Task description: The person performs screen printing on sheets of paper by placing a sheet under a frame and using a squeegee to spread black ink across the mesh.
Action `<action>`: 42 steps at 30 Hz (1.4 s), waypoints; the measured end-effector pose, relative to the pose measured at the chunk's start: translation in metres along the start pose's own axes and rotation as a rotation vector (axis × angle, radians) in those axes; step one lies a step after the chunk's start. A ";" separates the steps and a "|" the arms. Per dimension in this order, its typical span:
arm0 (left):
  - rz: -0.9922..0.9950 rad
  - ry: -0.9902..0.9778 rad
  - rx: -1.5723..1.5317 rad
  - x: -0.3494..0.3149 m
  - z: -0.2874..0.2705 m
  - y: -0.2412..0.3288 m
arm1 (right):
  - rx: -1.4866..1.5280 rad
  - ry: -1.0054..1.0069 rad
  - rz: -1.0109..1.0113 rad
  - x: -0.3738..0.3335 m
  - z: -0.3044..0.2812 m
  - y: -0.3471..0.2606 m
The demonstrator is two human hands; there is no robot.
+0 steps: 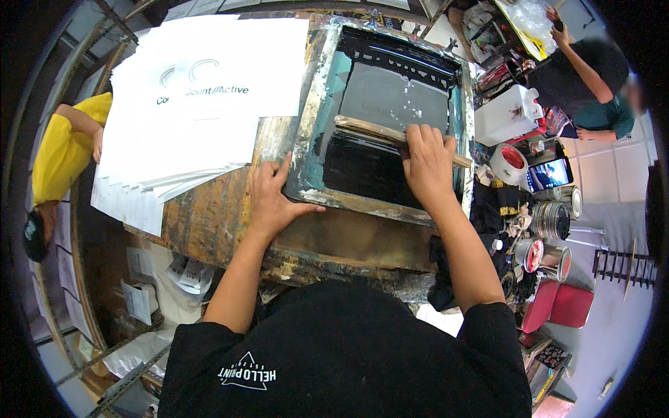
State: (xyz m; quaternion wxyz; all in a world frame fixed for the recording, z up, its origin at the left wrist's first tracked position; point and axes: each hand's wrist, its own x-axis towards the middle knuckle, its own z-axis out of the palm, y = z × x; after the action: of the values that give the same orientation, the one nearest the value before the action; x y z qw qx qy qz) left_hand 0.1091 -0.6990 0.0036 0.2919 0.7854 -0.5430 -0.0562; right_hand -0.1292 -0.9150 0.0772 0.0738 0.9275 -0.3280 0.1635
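Observation:
A wooden-handled squeegee [368,129] lies across the screen printing frame [369,204], its right end near the frame's right side. My right hand [427,166] is closed over the handle right of its middle. Black ink [359,171] covers the near part of the screen, and a greyer mesh area [373,90] shows beyond the squeegee. At the frame's near left corner rests my left hand [270,198], thumb and index finger spread along two sides of it. The squeegee's blade is mostly hidden under the handle.
A fanned stack of printed white sheets [195,132] covers the left of the stained table [209,209]. At right stand a white container [507,115], paint cans [550,219] and a phone [549,174] with a lit screen. Other people are at far left and upper right.

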 end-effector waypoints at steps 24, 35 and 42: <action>-0.018 0.010 -0.057 -0.001 -0.004 0.006 | 0.004 -0.166 0.034 -0.046 -0.028 -0.039; 0.143 0.408 -1.146 0.073 -0.052 0.079 | -0.168 0.377 -0.002 0.025 -0.134 -0.023; 0.108 0.494 -0.308 0.204 0.036 0.010 | -0.134 0.438 -0.020 0.084 -0.184 -0.008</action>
State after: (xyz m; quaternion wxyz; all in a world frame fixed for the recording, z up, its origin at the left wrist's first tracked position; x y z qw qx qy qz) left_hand 0.1685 -0.8962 0.0254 0.5335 0.6917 -0.4816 0.0704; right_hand -0.1094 -0.9135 0.2785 0.2063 0.8661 -0.3052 0.3381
